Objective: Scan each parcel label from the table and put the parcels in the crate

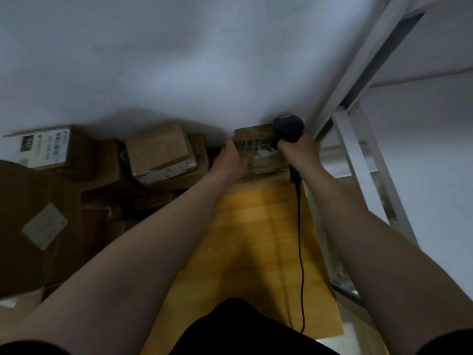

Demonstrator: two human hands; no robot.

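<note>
The parcel (256, 147) lies at the far end of the table (256, 239), close against the wall, its green-printed face up. The scanner (288, 129) sits right over its far right corner, so a missed read looks like the main risk: no label shows plainly beneath it. The cable (300, 239) trailing along the table could also snag. The left hand (231, 160) grips the parcel's left edge, fingers on its face. The right hand (299, 152) is wrapped round the scanner's handle, and both arms are stretched forward. Boxes (161, 152) are piled to the left.
</note>
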